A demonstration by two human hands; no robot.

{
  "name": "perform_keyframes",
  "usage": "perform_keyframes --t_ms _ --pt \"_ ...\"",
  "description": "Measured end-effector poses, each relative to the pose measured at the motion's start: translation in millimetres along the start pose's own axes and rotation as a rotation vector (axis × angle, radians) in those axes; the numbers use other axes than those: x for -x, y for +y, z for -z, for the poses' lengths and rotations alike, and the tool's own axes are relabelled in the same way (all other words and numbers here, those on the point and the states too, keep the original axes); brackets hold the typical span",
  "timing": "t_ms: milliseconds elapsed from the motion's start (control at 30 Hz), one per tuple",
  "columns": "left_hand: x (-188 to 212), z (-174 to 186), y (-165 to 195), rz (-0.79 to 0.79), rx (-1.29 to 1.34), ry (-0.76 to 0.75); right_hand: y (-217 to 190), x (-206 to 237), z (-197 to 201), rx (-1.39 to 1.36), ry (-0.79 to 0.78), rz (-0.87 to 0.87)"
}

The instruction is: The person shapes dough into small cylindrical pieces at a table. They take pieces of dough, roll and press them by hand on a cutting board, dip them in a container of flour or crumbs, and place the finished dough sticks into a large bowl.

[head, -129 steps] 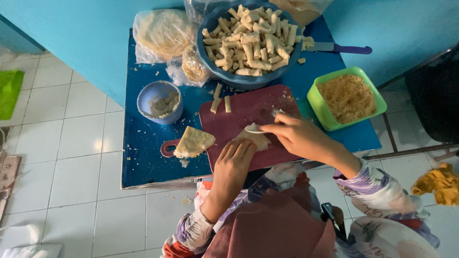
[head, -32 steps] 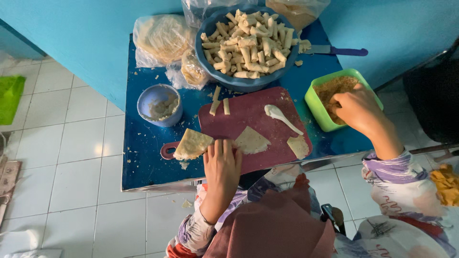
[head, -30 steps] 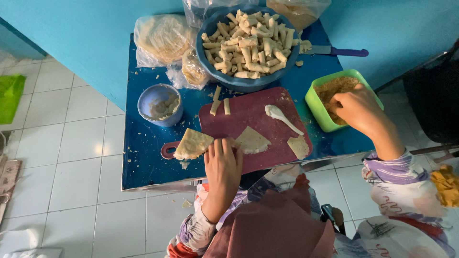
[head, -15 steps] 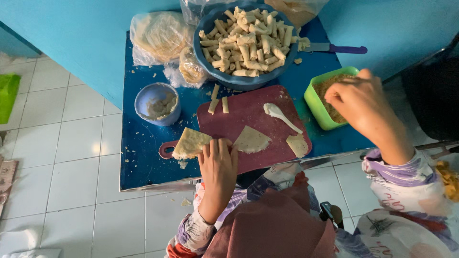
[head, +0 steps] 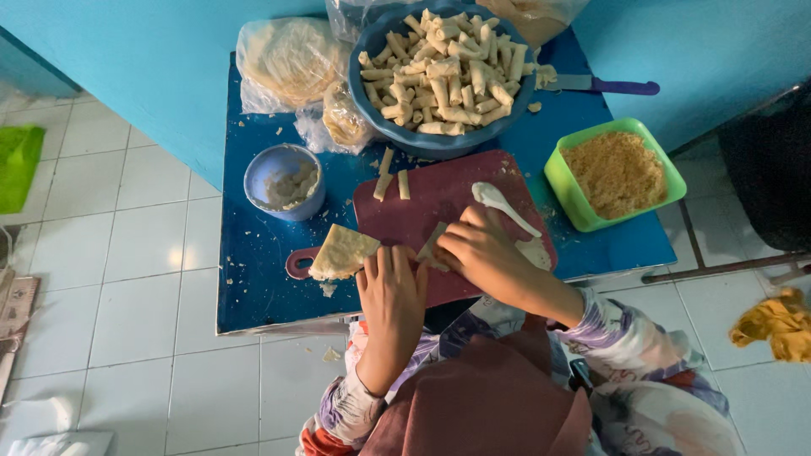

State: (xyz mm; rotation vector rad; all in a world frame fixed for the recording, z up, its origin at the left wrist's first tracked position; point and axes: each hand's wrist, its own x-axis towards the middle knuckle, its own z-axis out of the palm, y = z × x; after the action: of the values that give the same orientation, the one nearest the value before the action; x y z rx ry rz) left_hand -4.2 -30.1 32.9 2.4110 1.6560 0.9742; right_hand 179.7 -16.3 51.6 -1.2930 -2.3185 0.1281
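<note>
From the head camera, a small blue table (head: pixel 253 279) is standing against a turquoise wall (head: pixel 144 76), on a floor of pale square tiles (head: pixel 110 338). A dark red cutting board (head: pixel 439 203) is lying on the table near its front edge. The left hand (head: pixel 390 291) is resting flat at the board's near edge, fingers together and extended, gripping nothing, its fingertips just beside a pale wrapper piece (head: pixel 432 249). The right hand (head: pixel 480 253) is lying over that wrapper, its fingers curled down onto it; how firmly it is pinching cannot be told. A folded triangular wrapper (head: pixel 340 253) is sitting at the board's left end, and a white spoon (head: pixel 500 204) is lying just beyond the right hand.

Farther back, a big blue bowl (head: pixel 372 110) is holding a heap of rolled pastries, a small blue bowl (head: pixel 283 181) is standing to the left, and a green tub of crumbs (head: pixel 615 173) is sitting to the right. A bag of round wrappers (head: pixel 287 59) is leaning at the wall, and a purple-handled knife (head: pixel 604 84) is lying behind the tub.
</note>
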Motion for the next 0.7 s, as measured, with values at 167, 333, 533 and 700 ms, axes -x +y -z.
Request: perform_keyframes --t_ms 167,333,533,700 --pt "0 -1 -2 0.002 0.008 -0.028 8 21 -8 -0.027 0.123 0.015" --pt "0 -3 -3 0.025 0.054 -0.006 7 27 -13 -0.013 0.207 -0.033" --pt "-6 -3 -3 0.015 0.070 -0.007 4 24 -14 0.037 0.256 -0.167" --pt "-9 3 1 0.029 0.268 -0.013 -1 35 -2 0.202 0.300 -0.261"
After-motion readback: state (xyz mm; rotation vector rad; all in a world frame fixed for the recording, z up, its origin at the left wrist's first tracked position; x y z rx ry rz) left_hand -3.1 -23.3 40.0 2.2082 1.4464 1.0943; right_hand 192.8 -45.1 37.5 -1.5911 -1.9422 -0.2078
